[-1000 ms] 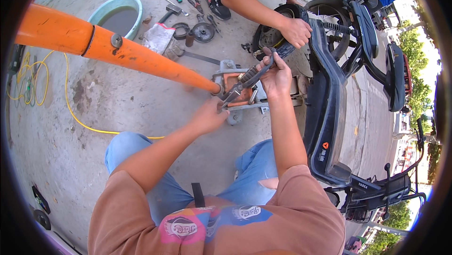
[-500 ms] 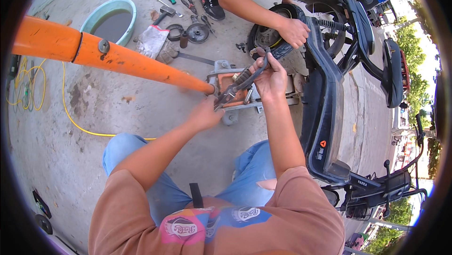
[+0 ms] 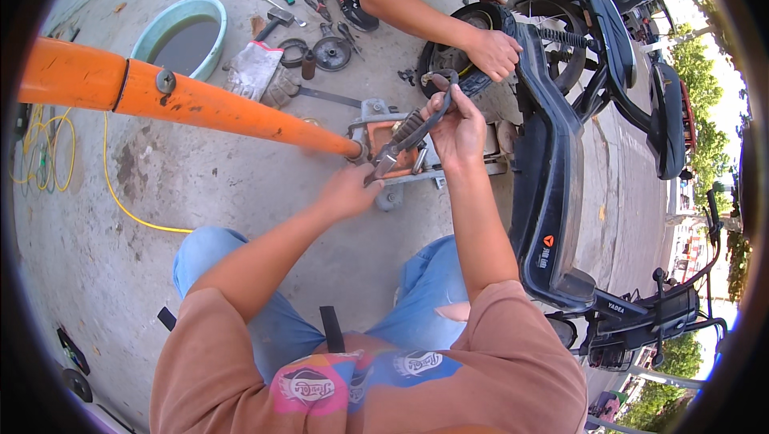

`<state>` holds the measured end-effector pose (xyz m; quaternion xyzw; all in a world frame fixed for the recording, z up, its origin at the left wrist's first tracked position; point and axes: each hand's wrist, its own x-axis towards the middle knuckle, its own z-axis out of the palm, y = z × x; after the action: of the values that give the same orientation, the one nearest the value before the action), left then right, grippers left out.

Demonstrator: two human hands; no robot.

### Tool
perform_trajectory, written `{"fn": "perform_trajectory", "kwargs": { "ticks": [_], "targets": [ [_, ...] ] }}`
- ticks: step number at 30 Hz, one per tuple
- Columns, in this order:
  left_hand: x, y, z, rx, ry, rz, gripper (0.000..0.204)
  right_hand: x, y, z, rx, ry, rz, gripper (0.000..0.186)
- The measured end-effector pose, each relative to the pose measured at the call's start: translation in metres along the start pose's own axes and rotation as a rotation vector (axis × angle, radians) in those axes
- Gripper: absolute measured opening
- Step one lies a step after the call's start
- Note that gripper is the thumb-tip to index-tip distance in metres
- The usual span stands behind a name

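My right hand (image 3: 460, 134) is closed on a dark rubber strip (image 3: 430, 122), which curls over the fingertips and slants down to the left. My left hand (image 3: 350, 192) grips a dark tool with a shiny metal end (image 3: 385, 165), held against the strip's lower end. Its exact kind is hard to make out. Both hands are over the frame of a floor jack (image 3: 370, 131). The jack's long orange handle (image 3: 216, 110) rises to the upper left, beyond my left hand.
An electric scooter (image 3: 553, 186) lies on its side at right. A co-worker's hand (image 3: 494, 56) rests by its wheel (image 3: 448, 54). A basin of murky water (image 3: 218, 42), a hammer (image 3: 275, 22), gloves (image 3: 255, 70) and a yellow hose (image 3: 128, 206) are on the ground.
My hands hold nearly the same pose, with the tool's shiny end turned slightly. The whole view has shifted a little.
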<state>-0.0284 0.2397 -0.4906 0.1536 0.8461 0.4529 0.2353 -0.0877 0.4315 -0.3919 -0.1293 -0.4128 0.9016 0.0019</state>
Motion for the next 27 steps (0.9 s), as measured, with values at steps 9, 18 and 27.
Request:
{"fn": "perform_trajectory", "kwargs": {
  "ticks": [9,18,27],
  "targets": [
    [-0.003,0.012,-0.005,-0.200,-0.082,-0.086,0.035,0.003,-0.004,-0.007,0.037,-0.012,-0.020,0.032],
    [-0.004,0.004,0.008,-0.319,0.024,-0.032,0.025,0.002,-0.004,-0.007,0.029,0.003,-0.028,0.032],
    [-0.007,0.006,0.004,-0.301,-0.035,-0.116,0.032,0.001,-0.001,-0.005,0.014,0.026,-0.028,0.032]
  ]
}}
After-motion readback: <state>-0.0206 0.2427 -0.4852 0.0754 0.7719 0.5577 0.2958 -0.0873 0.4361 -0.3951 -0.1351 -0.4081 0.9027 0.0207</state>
